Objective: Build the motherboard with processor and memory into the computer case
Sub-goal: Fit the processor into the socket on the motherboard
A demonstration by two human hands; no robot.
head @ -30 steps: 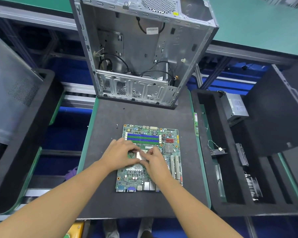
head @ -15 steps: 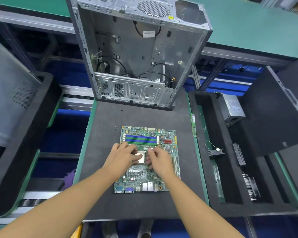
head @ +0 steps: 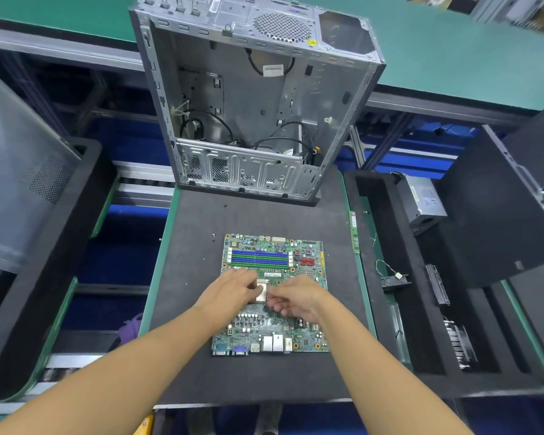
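Processor [head: 262, 293] part-hidden between left hand [head: 230, 293] and right hand [head: 299, 298]; grip unclear.

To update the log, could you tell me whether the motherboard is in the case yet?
Out: the motherboard lies flat on the mat, in front of the case.

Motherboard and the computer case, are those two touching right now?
Apart. The head view shows the motherboard lying flat on the black mat, with a strip of mat between its far edge and the computer case.
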